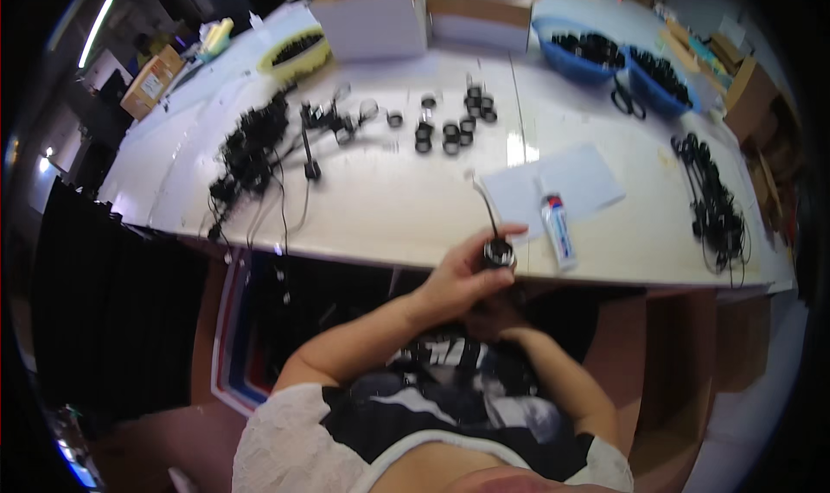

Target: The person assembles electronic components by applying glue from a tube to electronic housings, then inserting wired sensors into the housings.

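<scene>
The left hand (460, 275) is above the near edge of the table (389, 212), its fingers (510, 229) pinched around a small round black part (499, 253). A thin dark cable (487, 203) rises from this part toward the far side. The right hand (494, 318) is just below, in shadow and partly hidden; I cannot tell whether its fingers are wide, narrow or holding something.

Just right of the part, a white and blue tube (559, 234) with a red end lies partly over a white sheet (588, 182). Farther back stand small black rings (450, 139), with a tangle of black cables (251, 156) to their left. A cable bundle (713, 203) lies near the right edge. Behind are 2 blue baskets (562, 63) of black pieces, with black scissors (626, 101) beside them.
</scene>
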Available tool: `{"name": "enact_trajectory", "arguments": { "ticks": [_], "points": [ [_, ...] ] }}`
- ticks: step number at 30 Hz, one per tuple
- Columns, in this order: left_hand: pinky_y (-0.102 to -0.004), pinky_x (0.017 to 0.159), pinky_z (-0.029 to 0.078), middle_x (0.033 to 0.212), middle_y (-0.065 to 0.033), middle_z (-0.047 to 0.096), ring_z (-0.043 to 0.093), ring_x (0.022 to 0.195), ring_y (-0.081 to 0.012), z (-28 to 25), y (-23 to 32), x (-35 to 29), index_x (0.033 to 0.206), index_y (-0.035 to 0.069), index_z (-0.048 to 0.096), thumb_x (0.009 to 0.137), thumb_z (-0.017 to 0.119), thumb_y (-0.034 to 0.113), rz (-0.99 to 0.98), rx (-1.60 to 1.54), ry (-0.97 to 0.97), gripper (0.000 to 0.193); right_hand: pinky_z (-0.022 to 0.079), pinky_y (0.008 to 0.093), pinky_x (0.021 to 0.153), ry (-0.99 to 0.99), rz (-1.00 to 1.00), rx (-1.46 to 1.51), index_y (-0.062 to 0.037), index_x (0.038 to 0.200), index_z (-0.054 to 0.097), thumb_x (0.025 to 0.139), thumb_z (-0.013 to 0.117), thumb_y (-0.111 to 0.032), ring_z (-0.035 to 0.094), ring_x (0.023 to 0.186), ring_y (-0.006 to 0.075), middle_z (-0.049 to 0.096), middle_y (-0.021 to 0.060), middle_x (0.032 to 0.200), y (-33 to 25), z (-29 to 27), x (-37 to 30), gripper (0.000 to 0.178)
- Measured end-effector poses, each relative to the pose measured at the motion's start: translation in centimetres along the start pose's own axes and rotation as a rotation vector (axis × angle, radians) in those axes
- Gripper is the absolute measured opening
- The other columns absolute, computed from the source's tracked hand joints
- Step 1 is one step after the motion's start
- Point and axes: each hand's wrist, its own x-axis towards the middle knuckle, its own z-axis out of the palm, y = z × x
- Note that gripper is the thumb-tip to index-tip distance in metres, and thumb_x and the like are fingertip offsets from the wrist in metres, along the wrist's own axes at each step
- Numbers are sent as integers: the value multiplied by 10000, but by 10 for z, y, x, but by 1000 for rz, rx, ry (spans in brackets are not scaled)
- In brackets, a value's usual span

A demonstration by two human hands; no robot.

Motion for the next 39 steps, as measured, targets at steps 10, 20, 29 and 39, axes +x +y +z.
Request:
{"name": "enact_trajectory", "arguments": {
  "ticks": [10,20,29,39],
  "points": [
    [-184,615,352,787,-7,483,429,692,-63,8,-12,-6,1311,11,345,836,612,167,32,-57,86,566,461,374,837,-152,-226,-154,-118,1128,582,726,580,-148,576,935,266,597,93,1015,55,18,-22,403],
    [-192,631,364,762,-19,491,440,698,-72,12,-12,-15,1287,-33,365,819,636,180,-43,-85,59,581,471,369,754,-101,-149,31,-100,1006,646,847,527,-173,607,835,287,634,142,902,3,15,-29,211],
    [-207,709,394,809,-47,529,487,765,-91,2,-4,-20,1260,-23,410,789,669,148,-114,-40,-44,564,476,389,732,40,-61,27,-57,1061,583,870,518,-258,606,848,296,613,149,978,43,31,-6,285],
    [-178,526,320,722,-4,455,380,605,-56,-37,-4,-33,1267,1,360,840,618,268,245,173,262,566,491,302,655,-13,-398,-123,-30,924,654,832,576,-136,634,711,196,650,127,810,-154,-111,-29,160]
  ]
}}
